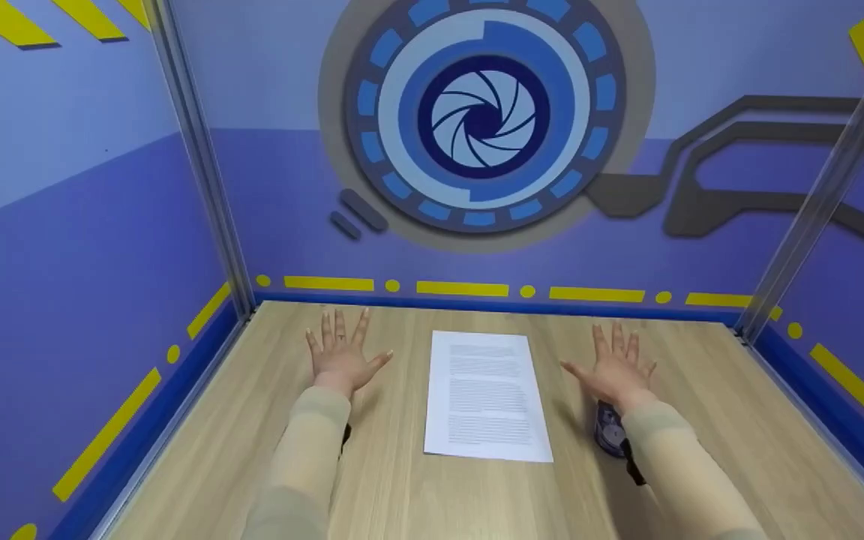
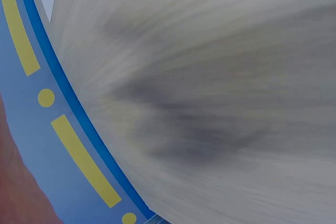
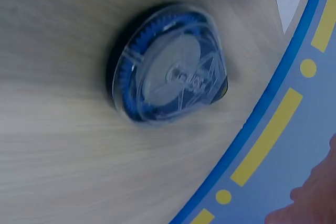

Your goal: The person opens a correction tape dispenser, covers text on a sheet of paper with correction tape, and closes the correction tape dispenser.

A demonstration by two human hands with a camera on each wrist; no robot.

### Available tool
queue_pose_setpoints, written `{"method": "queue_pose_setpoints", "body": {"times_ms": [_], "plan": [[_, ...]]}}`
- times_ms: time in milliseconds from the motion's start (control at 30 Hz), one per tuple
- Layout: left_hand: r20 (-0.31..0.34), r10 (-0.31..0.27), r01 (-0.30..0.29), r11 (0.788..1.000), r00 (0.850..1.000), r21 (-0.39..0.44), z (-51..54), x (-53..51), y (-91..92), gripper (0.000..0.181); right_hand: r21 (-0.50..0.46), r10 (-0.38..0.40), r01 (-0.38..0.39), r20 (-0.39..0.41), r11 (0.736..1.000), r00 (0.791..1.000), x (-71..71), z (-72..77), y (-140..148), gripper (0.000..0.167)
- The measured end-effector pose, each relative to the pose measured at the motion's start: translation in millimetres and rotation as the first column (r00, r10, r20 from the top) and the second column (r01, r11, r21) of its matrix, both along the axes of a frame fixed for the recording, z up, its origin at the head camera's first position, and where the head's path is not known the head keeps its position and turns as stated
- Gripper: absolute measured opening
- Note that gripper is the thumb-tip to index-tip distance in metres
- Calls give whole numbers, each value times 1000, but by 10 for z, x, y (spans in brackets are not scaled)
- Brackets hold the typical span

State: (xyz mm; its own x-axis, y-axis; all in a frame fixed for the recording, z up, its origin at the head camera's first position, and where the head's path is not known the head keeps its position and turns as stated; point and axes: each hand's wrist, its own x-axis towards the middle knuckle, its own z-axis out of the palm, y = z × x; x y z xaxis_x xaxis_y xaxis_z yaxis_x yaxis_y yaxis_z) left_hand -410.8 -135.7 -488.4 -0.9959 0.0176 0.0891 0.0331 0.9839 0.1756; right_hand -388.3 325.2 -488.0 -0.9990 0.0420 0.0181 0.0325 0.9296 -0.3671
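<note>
over table | hands spread wide | paper between, room to edges | right: round case

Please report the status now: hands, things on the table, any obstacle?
Left hand, right hand: both spread, holding nothing. Printed sheet: flat on table, between them, nothing over it. Round blue device: partly hidden by right hand in head view.

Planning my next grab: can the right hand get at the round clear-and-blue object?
Likely yes, by drawing back slightly: the right hand is empty, fingers spread beyond the round object, with nothing visible blocking the way.
</note>
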Motion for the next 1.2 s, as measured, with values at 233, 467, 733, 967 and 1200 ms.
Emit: {"method": "queue_pose_setpoints", "body": {"times_ms": [233, 467, 733, 967, 1200], "plan": [[24, -59, 58, 997, 998, 57, -27, 33, 167, 92, -25, 24, -23, 36, 999, 999, -9, -71, -183, 114], [67, -154, 143, 979, 986, 143, -107, 102, 394, 90, -53, 51, -51, 13, 997, 999, 25, -213, -404, 104], [108, -262, 228, 940, 959, 255, -306, 163, 672, 90, -82, 105, -101, 58, 992, 993, 131, -368, -601, 99], [171, -360, 289, 895, 917, 339, -472, 253, 849, 83, -199, 178, -157, 92, 967, 980, 195, -516, -808, 90], [239, -401, 323, 895, 884, 308, -507, 347, 903, 73, -229, 287, -257, 107, 939, 952, 295, -592, -876, 70]]}}
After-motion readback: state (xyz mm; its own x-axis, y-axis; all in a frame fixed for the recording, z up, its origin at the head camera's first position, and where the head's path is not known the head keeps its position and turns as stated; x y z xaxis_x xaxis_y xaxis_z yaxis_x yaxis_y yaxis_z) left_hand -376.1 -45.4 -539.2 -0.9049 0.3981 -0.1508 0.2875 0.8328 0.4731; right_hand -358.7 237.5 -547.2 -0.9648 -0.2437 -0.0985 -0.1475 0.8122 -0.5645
